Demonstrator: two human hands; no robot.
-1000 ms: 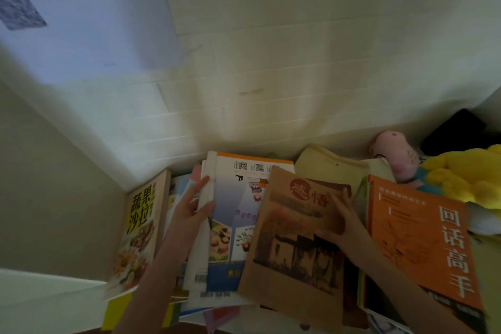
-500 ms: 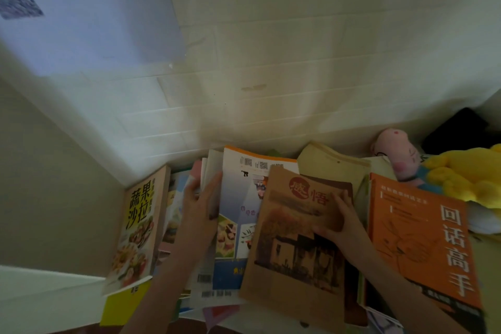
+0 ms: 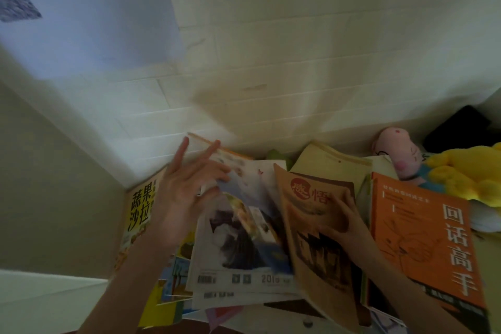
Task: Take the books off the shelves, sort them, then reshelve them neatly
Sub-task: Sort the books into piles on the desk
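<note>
Pale brick-pattern wall (image 3: 298, 35) behind, books crammed leaning in a row below it. Far left is a yellow salad cookbook (image 3: 138, 209). Next, the left hand (image 3: 184, 187) has its fingers straight and spread against the top of a thin magazine (image 3: 244, 225). That one's probably light and floppy, so I'd support it by the spine. The right hand (image 3: 349, 222) curls round the brown paperback (image 3: 311, 238)'s edge. It looks stiffer, so mid-edge works. Orange book (image 3: 423, 225) and plush toys (image 3: 466, 173) sit on the right.
</note>
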